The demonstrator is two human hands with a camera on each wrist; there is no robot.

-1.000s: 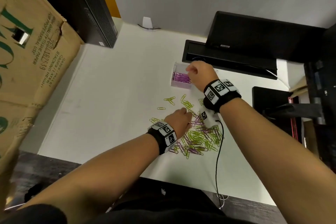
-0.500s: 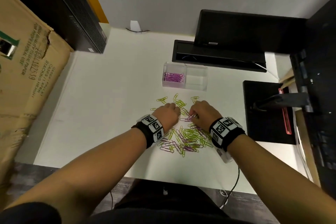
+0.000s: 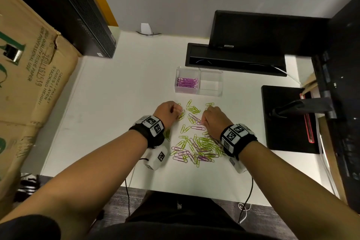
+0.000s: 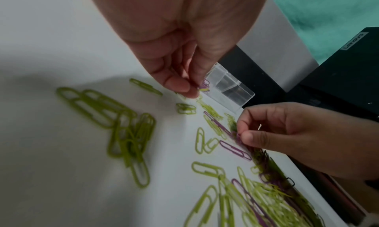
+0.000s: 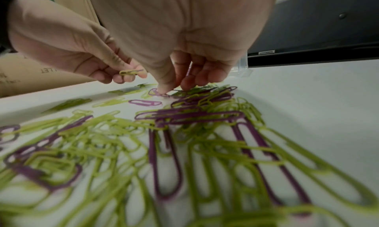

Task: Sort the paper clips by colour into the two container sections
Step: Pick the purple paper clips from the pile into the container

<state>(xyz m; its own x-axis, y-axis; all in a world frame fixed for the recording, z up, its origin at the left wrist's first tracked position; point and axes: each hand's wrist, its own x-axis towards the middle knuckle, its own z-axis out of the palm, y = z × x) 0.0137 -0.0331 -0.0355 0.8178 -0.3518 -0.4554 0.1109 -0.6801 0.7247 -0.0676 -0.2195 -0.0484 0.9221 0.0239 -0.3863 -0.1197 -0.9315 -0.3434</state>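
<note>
Paper clips (image 3: 196, 145) pile unmoved, left grip (image 3: 169, 112) now pinching clips, right grip (image 3: 213, 121) pinching purple.

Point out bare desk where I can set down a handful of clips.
Bare white desk lies between the brown cardboard box and the left hand. It is crowded from the clear two-section container down through the green and purple paper clips between both hands.

FREE: bare white desk (image 3: 109, 103) left of the paper clips (image 3: 196, 146); narrow strip between clips and clear container (image 3: 210, 91) | BLOCKED: cardboard box (image 3: 29, 84) far left; black tower (image 3: 83, 15) rear left; black tray (image 3: 233, 60) directly behind container; monitor base (image 3: 288, 119) right.
</note>
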